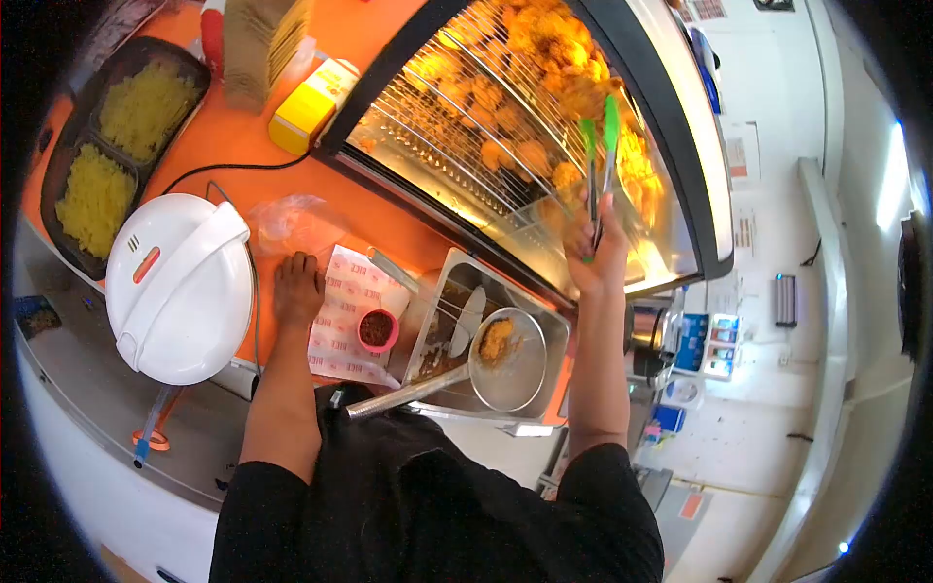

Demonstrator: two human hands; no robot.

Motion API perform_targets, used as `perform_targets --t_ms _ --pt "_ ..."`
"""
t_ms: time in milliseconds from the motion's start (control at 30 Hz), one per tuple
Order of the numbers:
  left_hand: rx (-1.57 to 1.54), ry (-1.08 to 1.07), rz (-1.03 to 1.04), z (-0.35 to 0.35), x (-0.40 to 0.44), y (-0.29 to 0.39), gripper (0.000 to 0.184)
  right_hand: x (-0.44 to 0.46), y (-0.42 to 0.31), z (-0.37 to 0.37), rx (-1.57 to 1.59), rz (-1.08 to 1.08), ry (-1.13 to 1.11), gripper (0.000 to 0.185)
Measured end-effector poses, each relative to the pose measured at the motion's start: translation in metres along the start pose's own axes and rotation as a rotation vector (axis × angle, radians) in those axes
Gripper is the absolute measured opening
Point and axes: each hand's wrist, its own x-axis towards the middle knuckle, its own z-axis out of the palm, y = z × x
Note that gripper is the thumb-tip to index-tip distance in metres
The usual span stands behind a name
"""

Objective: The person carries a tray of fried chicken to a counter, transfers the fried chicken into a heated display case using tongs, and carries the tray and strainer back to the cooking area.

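My right hand (601,248) is wrapped around tongs with green tips (610,126). The tongs reach into a lit glass food warmer (428,219), their tips close to golden fried chicken pieces (554,44) on wire racks. Palm down on the orange counter, my left hand (298,287) rests with its fingers slightly apart, beside a printed sheet of paper (335,330). A pink cup (378,331) of dark reddish-brown contents stands on that paper. To its right, a round mesh strainer (508,360) with orange crumbs lies over a metal tray (557,340).
A white lidded appliance (180,291) sits at left, near a black two-part container (197,87) of yellow shredded food. A yellow box (306,112) and a crumpled clear plastic bag (292,222) lie behind my left hand. A cable (228,167) crosses the counter.
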Motion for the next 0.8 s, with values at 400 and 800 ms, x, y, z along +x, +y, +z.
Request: perform_targets --t_ms 400,800 --pt "-0.013 -0.118 -0.021 -0.014 0.005 0.000 0.025 0.168 -0.061 0.061 0.541 0.061 -0.026 0.043" --pt "0.100 -0.045 0.030 0.002 0.002 0.005 0.024 -0.095 0.030 -0.033 0.116 0.165 0.106 0.045"
